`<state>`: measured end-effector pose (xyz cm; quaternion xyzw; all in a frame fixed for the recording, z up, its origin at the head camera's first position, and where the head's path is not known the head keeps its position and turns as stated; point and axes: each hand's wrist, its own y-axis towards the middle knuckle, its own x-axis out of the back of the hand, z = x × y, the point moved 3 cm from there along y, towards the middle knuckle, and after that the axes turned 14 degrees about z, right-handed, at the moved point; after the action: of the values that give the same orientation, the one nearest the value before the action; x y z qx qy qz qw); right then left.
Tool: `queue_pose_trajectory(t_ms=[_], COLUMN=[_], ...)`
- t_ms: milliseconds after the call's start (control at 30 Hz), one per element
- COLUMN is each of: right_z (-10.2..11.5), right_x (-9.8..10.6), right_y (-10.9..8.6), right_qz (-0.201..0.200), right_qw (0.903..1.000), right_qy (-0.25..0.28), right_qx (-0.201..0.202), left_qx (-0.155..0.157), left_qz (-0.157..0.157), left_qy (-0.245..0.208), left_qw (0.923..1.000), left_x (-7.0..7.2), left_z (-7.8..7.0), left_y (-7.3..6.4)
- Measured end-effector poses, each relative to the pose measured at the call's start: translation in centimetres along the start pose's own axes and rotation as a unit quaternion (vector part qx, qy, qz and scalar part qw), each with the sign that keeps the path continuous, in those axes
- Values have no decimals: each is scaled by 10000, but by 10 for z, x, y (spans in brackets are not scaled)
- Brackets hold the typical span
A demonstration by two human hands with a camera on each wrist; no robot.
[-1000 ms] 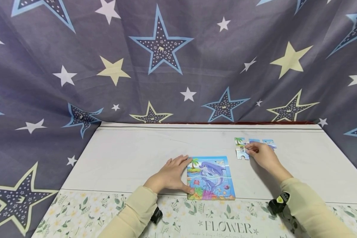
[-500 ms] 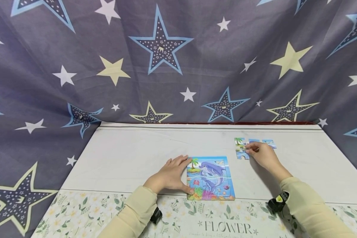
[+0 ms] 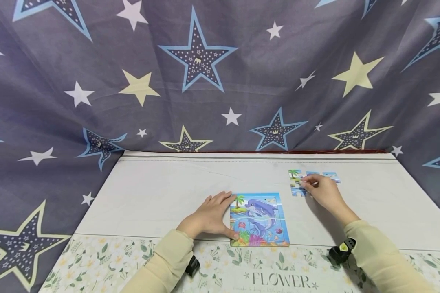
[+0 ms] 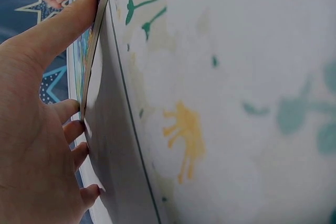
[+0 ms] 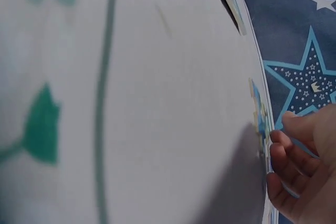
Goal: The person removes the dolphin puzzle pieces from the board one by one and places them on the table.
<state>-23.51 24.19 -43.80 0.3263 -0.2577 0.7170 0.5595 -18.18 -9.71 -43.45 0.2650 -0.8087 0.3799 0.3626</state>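
Observation:
A square dolphin picture puzzle (image 3: 262,215) lies flat near the table's front. My left hand (image 3: 210,213) spans its left side, thumb on the near left corner and straight fingertips at the far left corner. In the left wrist view my left thumb (image 4: 58,30) rests on the board's upper face. Farther back on the right, my right hand (image 3: 324,191) pinches at a small puzzle piece (image 3: 298,190) with thumb and index finger. Beside it lies a palm-tree puzzle piece (image 3: 294,174). The fingers partly hide the pinched spot.
Two more blue puzzle pieces (image 3: 330,176) lie behind my right hand, partly covered by it. A white cloth with a floral front strip (image 3: 132,252) covers the table. A dark star-patterned curtain (image 3: 220,81) rises behind its back edge.
The puzzle piece under my right fingertips has shifted slightly up against the palm-tree piece, and its bright glare has gone. My left hand and the dolphin puzzle stay put.

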Motion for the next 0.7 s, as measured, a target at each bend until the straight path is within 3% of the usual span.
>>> queue_pose_trajectory(t_ms=[700], right_z=[42], right_x=[-23], right_y=[-11], right_qz=[217], right_qw=[9984], right_qy=[283], right_qx=[447], left_qx=[71], left_qz=[52], left_qy=[-38], left_qw=[10000], left_x=[0], left_z=[-1], left_y=[1])
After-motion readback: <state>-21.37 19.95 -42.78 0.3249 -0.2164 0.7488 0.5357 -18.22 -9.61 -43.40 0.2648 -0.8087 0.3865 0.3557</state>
